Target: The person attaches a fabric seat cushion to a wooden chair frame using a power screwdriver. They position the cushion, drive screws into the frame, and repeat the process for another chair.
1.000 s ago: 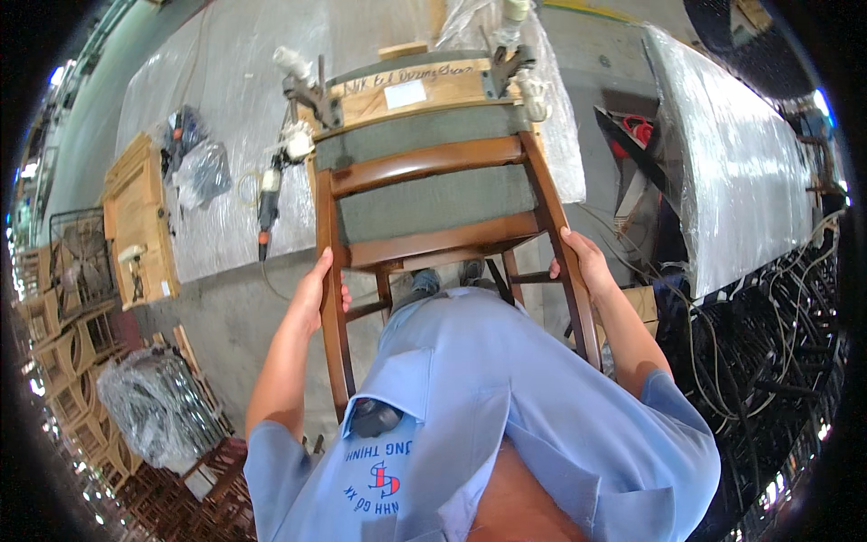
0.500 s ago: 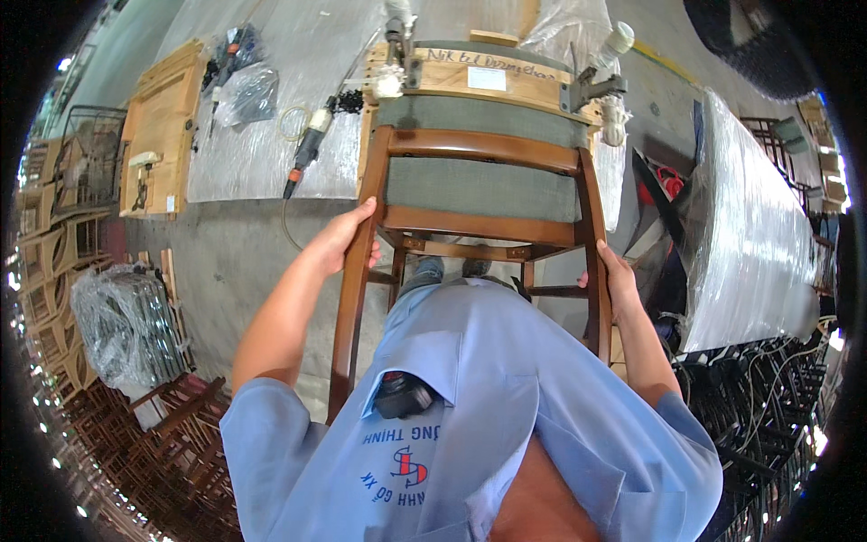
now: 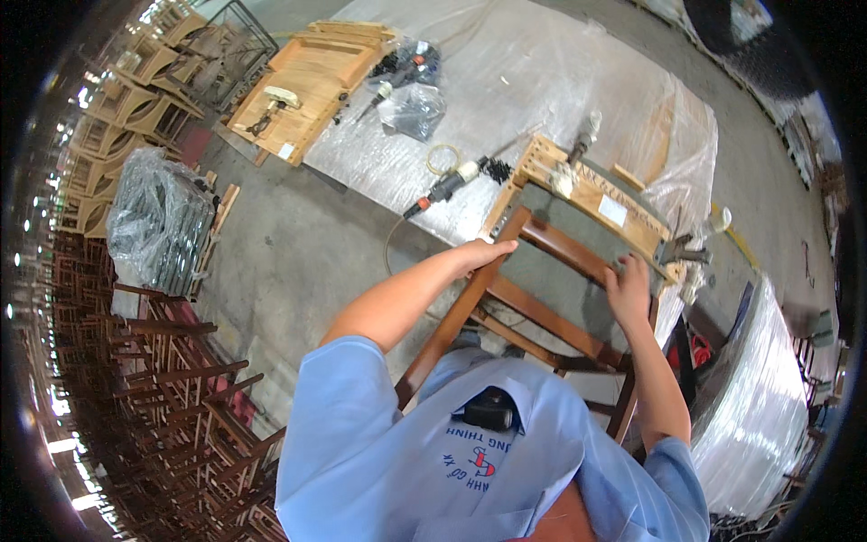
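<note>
Two uprights of a brown wooden chair [image 3: 546,316] leaned just in front of the person's blue shirt [image 3: 357,434]. The left hand [image 3: 483,257] grasped the left one near its top, thumb laid over the wood; the right hand [image 3: 629,285] lay at the right end of the top rail [image 3: 564,249], fingers bent, though whether it gripped could not be told. The step in hand looked like steadying or turning the chair, and the next move seemed to call for even support from both sides. Just beyond was a timber fixture [image 3: 641,233] with clamps [image 3: 691,253], then a corded power tool [image 3: 442,188] on the plastic-covered table [image 3: 506,99], and farther off a wooden panel [image 3: 312,81].
</note>
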The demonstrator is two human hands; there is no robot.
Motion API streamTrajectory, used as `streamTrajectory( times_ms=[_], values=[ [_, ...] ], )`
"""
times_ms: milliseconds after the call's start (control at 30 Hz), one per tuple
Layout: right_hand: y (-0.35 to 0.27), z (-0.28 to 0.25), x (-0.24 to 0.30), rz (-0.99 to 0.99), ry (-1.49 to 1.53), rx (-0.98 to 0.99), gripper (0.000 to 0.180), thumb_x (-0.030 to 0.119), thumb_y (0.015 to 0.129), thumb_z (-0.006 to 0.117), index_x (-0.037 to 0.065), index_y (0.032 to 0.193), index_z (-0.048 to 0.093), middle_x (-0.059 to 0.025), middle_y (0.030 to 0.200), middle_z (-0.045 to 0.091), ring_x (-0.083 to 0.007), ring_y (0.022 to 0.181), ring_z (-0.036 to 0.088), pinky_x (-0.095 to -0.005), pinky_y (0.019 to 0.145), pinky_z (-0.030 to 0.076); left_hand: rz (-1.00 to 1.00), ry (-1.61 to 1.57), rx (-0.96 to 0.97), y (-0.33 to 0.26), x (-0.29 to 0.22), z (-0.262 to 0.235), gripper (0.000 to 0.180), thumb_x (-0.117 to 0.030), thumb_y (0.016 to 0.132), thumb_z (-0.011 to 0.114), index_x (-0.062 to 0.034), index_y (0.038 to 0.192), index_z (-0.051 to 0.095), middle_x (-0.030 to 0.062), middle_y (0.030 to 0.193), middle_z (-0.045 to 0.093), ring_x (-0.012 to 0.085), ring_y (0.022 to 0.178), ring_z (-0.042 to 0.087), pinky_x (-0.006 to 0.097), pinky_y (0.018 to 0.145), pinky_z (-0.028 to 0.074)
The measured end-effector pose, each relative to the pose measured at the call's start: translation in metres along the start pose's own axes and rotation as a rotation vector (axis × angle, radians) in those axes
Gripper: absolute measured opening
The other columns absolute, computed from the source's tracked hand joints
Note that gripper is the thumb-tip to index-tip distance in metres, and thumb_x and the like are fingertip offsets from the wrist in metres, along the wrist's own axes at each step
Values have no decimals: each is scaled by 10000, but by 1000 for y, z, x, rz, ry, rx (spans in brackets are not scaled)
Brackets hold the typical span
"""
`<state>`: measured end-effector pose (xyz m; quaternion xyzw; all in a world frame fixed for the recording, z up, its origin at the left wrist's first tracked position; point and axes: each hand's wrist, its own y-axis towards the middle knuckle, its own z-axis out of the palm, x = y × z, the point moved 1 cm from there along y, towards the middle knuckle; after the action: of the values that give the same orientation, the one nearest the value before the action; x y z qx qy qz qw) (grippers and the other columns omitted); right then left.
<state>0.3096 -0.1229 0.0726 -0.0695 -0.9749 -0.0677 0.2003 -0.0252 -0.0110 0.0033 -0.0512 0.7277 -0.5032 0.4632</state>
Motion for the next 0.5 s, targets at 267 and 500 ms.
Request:
streamTrajectory(
  times_ms=[267,500],
  values=[
    [127,116,67,166,-208,119,891,444,963,578,-127,1542,213,-317,1642,156,-426,1551,108,-549,1253,119,15,-339,242,18,-24,-4,1002,-698,831,698,30,1476,456,195,1503,490,305,1383,461,431,1140,366],
    [117,137,48,64,-381,154,832,474,965,489,-84,1544,278,-260,1678,76,-451,1557,-12,-660,1210,24,-90,-429,120,50,2,5,909,-617,855,705,45,1444,503,233,1414,549,290,1305,525,366,1085,400]
  ],
)
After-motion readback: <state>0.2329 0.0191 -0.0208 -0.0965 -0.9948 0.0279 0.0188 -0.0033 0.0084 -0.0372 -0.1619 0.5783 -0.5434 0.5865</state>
